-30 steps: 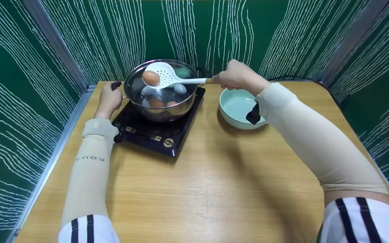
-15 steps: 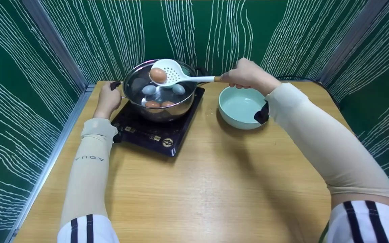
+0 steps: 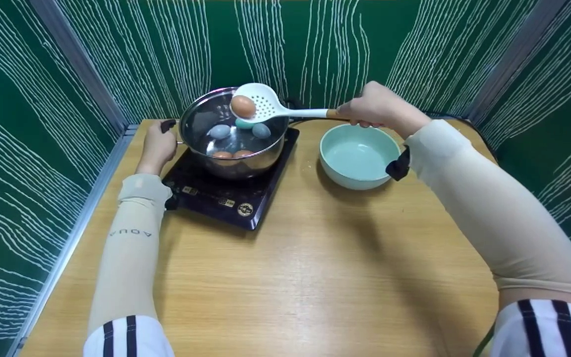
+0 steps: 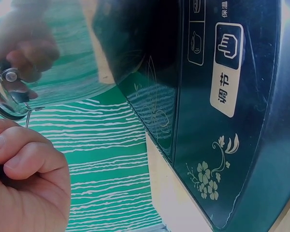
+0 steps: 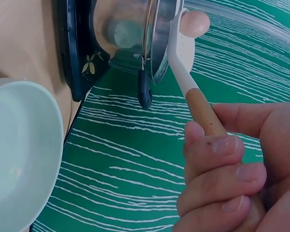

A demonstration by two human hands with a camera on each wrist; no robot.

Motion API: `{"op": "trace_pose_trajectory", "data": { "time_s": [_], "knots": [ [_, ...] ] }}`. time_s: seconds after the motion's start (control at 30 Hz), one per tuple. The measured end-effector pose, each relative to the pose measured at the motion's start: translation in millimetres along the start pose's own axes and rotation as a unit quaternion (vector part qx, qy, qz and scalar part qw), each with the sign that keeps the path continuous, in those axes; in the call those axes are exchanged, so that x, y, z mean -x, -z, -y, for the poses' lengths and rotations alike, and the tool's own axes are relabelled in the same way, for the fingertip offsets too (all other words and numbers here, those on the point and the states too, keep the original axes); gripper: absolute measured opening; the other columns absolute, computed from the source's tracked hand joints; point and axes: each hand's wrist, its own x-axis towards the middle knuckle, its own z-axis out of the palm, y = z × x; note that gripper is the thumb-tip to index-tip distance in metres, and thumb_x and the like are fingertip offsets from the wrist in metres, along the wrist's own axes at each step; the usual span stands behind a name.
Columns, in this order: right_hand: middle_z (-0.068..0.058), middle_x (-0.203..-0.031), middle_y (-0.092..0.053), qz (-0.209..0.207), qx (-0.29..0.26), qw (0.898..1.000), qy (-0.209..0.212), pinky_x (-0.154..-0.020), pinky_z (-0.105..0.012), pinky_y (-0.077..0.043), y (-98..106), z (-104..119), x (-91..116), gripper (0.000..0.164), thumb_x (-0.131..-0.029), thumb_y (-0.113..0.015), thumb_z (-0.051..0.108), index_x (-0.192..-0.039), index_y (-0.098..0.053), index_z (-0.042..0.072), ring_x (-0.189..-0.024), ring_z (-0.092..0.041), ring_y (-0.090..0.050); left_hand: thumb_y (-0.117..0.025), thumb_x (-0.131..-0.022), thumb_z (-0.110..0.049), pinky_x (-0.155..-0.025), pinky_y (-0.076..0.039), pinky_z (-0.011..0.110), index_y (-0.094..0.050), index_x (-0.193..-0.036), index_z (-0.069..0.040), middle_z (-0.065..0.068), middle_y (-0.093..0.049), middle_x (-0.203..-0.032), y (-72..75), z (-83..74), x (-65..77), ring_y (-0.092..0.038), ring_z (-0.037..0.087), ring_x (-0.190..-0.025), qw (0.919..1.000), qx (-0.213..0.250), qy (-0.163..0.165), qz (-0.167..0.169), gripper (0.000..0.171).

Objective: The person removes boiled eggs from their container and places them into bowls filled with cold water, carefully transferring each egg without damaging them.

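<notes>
My right hand [image 3: 374, 106] grips the wooden end of a white slotted spoon [image 3: 303, 113], its fingers wrapped round the handle in the right wrist view [image 5: 217, 179]. One brown egg [image 3: 242, 106] rests in the spoon's perforated head, above the far side of a steel pot [image 3: 236, 167]. At the pot's left side, my left hand [image 3: 159, 148] holds the black-covered handle, fingers curled in the left wrist view [image 4: 26, 169]. Inside the pot lie several more eggs: two pale bluish ones [image 3: 219, 131], a green one partly behind the spoon, and brown ones [image 3: 243, 153] near the front wall.
Under the pot is a black induction cooker [image 3: 216, 203]. A mint-green bowl [image 3: 357, 161] stands to its right on the wooden table [image 3: 285, 282], below my right hand. Green walls with white lines enclose the table, and a black cable runs along the back.
My right hand has moved right and slightly up in the head view, carrying the slotted spoon and its brown egg. My left hand stays on the pot handle.
</notes>
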Motion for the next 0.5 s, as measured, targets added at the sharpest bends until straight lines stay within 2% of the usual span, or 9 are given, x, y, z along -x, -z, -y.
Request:
{"op": "trace_pose_trajectory", "data": {
  "time_s": [0.2, 0.37, 0.5],
  "knots": [
    [0.006, -0.070, -0.061, -0.007, -0.007, 1.000, -0.010, -0.060, -0.027, -0.043, 7, -10, 5, 0.044, -0.104, -0.067, 0.052, -0.104, -0.075, 0.009, -0.062, -0.014, -0.052, -0.037, -0.105, -0.005, -0.047, -0.037, 0.025, -0.054, -0.135, 0.001, -0.006, -0.046, -0.064, -0.2, -1.3, -0.3, -0.041, 0.007, -0.046, 1.0000, -0.002, 0.001, -0.005, 0.035],
    [0.005, -0.068, -0.061, -0.011, -0.009, 1.000, -0.005, -0.056, -0.028, -0.041, 14, -16, 9, 0.043, -0.105, -0.067, 0.049, -0.098, -0.077, 0.008, -0.058, -0.014, -0.050, -0.037, -0.105, -0.007, -0.048, -0.038, 0.024, -0.051, -0.145, 0.000, -0.003, -0.048, -0.072, 0.2, -1.9, 0.0, -0.042, 0.007, -0.048, 0.9999, -0.005, 0.010, 0.000, 0.043],
    [0.005, -0.066, -0.059, -0.007, -0.014, 1.000, -0.011, -0.054, -0.030, -0.039, 19, -21, 13, 0.044, -0.105, -0.067, 0.049, -0.100, -0.076, 0.007, -0.057, -0.014, -0.049, -0.037, -0.106, -0.009, -0.048, -0.038, 0.024, -0.047, -0.154, 0.000, -0.002, -0.049, -0.076, 0.5, -1.5, 0.1, -0.041, 0.007, -0.047, 0.9998, -0.005, 0.017, 0.002, 0.049]
  ]
}}
